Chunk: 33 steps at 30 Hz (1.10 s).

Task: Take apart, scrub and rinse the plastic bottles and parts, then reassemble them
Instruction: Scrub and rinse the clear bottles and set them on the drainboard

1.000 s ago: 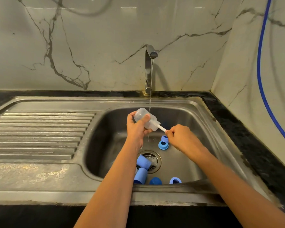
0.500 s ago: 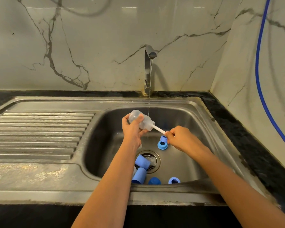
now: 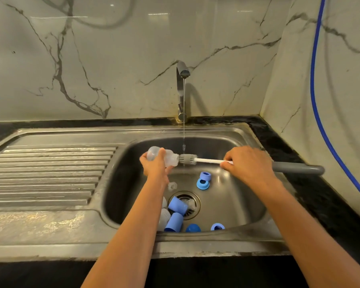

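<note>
Mid-scrub: your left fingers (image 3: 162, 156) gripped the bottle (image 3: 171, 158), right fingers (image 3: 227, 163) pinched the brush (image 3: 208, 161); blue parts (image 3: 175, 222) at six o'clock likely awaited reassembly.

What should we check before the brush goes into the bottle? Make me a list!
1. Does the left hand hold the bottle firmly? Ok.
2. Does the right hand grip the brush? Ok.
3. Do the bristles point at the bottle's mouth? Ok.
4. Is water from the tap wetting the bristles? Ok.
5. Is the bottle clean inside? Cannot tell.
6. Is the drain uncovered? Not ok, a blue cup lies over it.
</note>
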Each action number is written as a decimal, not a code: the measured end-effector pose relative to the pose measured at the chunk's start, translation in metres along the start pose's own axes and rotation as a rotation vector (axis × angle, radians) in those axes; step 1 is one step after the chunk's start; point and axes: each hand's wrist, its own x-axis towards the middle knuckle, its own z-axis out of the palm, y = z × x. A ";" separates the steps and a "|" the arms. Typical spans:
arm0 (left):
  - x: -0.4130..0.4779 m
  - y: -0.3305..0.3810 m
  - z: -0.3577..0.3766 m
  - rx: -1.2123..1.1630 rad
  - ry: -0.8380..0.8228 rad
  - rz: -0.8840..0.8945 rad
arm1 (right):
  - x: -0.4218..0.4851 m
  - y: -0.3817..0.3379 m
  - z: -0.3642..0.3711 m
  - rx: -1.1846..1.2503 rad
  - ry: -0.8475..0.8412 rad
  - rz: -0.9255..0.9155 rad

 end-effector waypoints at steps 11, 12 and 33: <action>0.022 0.023 0.032 0.813 -0.329 0.713 | 0.001 -0.003 0.025 -0.068 -0.126 0.153; 0.026 0.023 0.035 0.864 -0.371 0.737 | 0.001 -0.002 0.026 -0.065 -0.131 0.158; 0.042 0.025 0.077 -0.463 -0.371 -0.454 | -0.003 0.000 0.025 -0.066 -0.166 0.160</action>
